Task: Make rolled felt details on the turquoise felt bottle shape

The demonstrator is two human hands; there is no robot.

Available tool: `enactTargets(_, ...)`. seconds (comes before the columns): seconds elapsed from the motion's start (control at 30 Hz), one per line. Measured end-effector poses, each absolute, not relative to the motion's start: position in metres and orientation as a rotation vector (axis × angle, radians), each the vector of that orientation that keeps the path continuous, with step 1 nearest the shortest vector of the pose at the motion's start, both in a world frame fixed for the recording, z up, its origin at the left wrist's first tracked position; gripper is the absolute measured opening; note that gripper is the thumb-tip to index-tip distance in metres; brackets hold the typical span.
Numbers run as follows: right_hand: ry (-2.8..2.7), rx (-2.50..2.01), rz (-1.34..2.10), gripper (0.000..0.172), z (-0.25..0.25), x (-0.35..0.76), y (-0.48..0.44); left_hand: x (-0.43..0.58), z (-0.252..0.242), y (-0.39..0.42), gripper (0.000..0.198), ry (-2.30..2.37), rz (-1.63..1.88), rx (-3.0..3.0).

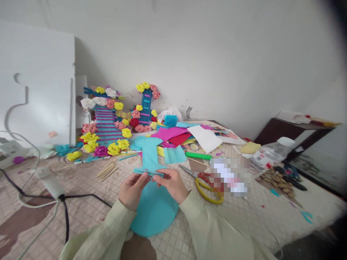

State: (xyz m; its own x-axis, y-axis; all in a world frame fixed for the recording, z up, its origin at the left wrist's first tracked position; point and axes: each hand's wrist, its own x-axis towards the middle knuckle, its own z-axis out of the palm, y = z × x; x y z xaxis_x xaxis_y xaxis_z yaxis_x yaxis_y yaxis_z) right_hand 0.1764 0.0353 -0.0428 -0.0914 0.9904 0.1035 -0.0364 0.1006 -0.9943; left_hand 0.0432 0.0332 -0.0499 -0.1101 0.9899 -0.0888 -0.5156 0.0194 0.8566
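Observation:
A narrow folded turquoise paper strip (pixel 145 171) is pinched between the fingertips of both hands. My left hand (pixel 132 191) grips its left part with thumb and fingers. Close beside it, my right hand (pixel 173 185) pinches the right part, the two thumbs almost meeting. Beneath the hands lies a turquoise sheet-covered shape (pixel 154 213) with a rounded lower end. A flat turquoise neck-like part (pixel 149 150) extends away behind the strip. Whether the strip touches the shape is hidden by my fingers.
Scissors (pixel 208 193) with yellow and red handles lie right of my hands, near a green stick (pixel 198 156). Thin wooden sticks (pixel 107 170) are at left, beside a white power strip (pixel 50 182) with cables. Paper-flower decorations (pixel 105 122), coloured sheets (pixel 173 134) and a plastic bottle (pixel 272 153) stand farther back.

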Motion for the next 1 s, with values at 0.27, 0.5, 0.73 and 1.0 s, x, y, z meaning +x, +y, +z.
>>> enactTargets(0.27,-1.400,-0.987,1.206,0.023,-0.0379,0.1804,0.0339,0.0438,-0.0502,0.0332,0.027,0.912,1.487,0.701)
enactTargets(0.5,-1.413,-0.987,1.219,0.025,-0.0380,0.1804,0.0331,0.0433,-0.0493,0.0329,0.025,0.947,1.502,0.736)
enactTargets(0.73,-1.404,-0.958,1.281,0.027,-0.0367,0.1813,0.0327,0.0419,-0.0558,0.0355,0.023,0.955,1.560,0.752)
enactTargets(1.0,-1.406,-0.856,1.422,0.028,-0.0323,0.1832,0.0306,0.0424,-0.0566,0.0335,0.022,0.905,1.642,0.815)
